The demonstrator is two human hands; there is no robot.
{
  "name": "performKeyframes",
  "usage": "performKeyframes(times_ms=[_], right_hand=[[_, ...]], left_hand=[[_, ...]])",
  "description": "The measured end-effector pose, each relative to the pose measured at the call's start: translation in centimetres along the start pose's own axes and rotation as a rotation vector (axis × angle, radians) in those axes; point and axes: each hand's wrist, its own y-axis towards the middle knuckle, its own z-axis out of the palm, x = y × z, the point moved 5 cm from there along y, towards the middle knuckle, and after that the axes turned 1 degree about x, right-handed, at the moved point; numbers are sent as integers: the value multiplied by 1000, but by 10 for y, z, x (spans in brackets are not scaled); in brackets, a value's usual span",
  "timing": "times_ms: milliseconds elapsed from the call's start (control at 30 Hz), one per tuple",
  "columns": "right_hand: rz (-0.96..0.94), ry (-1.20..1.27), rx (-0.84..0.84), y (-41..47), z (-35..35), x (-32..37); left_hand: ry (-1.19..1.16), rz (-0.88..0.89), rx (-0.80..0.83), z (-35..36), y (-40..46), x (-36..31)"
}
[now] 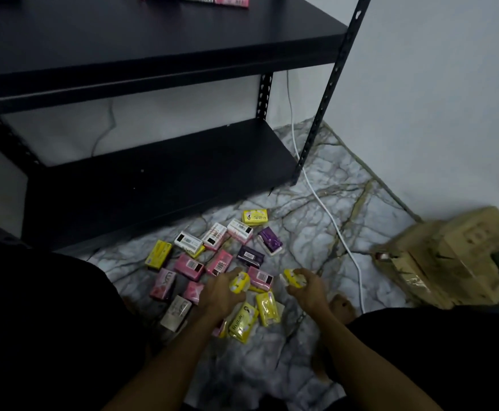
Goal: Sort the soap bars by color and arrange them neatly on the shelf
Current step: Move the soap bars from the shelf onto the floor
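Soap bars (212, 256) lie packed close on the marble floor (316, 203), leaving only thin gaps between them. Bare floor lies open to their right as far as the white cable (328, 212), with a cardboard box (449, 262) beyond it. The lower shelf board (153, 179) is bare, roofed by the upper board (153, 54); the corner post (325, 114) flanks it.

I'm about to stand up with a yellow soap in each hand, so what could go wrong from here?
With the left hand and right hand both full, a yellow soap could slip as you rise. The soap pile lies right by your bare foot, so you might step on one. The white cable trails across the floor beside the shelf post and could catch your foot.
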Motion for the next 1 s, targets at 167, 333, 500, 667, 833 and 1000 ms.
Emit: performKeyframes(times_ms=[167,333,500,667,833,1000], right_hand=[[-38,-61,-5,15,11,-5],[-115,-106,17,35,21,2],[-249,-157,34,58,39,14],[-237,-212,91,67,52,6],[-225,-301,146,63,46,-3],[-21,6,-12,41,12,-2]], left_hand=[[-16,27,28,17,5,-2],[-70,41,20,35,8,-5],[-118,0,-36,39,16,-1],[-126,-19,-41,42,24,5],[-108,-6,-27,47,27,3],[-73,48,-33,52,26,-9]])
